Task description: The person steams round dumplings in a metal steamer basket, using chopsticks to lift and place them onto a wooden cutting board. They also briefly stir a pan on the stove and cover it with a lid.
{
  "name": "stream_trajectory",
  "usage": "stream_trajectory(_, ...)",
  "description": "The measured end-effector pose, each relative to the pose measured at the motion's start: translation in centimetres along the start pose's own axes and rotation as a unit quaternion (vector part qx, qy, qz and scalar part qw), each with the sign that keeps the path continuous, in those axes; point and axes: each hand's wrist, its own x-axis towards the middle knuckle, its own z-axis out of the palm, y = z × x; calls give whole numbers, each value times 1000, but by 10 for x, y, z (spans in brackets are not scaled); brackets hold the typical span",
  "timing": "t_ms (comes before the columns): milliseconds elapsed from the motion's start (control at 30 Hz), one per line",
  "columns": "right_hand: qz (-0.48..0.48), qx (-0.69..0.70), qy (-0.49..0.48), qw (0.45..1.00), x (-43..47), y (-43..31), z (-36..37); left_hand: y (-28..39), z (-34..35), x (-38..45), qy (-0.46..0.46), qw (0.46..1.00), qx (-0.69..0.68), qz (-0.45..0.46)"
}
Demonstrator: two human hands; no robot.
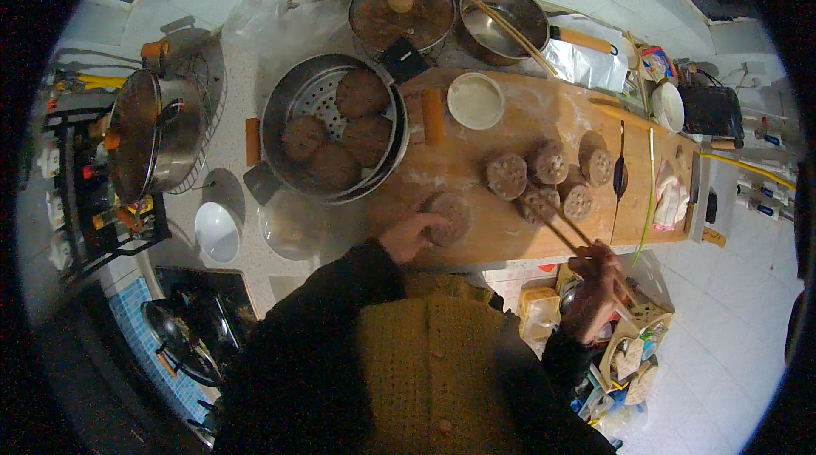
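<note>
My left hand (414, 237) rests at the near edge of the wooden board (408, 200), its fingers against a round brown dough bun (450, 219). With my right hand (594, 263) I grip a pair of wooden chopsticks (567, 230); their tips touch the group of patterned brown buns (507, 176) on the board. Left of the board stands a metal steamer pot (271, 104), in which several larger brown buns (362, 93) sit on a perforated plate. A round pale bowl (475, 101) stands on the board behind my left hand.
At the back are a lidded pot (401, 15) and a steel pan (503, 18) with long chopsticks (510, 31) across it. A white bowl (218, 232) and a large lidded pot (172, 136) stand at left. Farther right lie a knife (620, 177), a green stalk (649, 193) and a cloth (671, 200).
</note>
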Motion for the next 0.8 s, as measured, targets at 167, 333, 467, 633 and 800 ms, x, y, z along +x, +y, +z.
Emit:
stream_trajectory(167,33,17,-16,999,-13,22,-9,24,21,58,97,932,-173,-302)
stream_trajectory(333,26,-18,-59,998,-9,16,2,38,36,54,228,958,144,-97)
stream_trajectory(467,-3,-68,-120,990,2,-4,38,62,16,6,243,957,129,96)
stream_trajectory(633,8,-7,-345,939,9,-7,147,141,-83,-72,434,843,312,72)
stream_trajectory(800,-55,-45,-514,855,6,35,270,169,-181,-54,292,778,549,89)
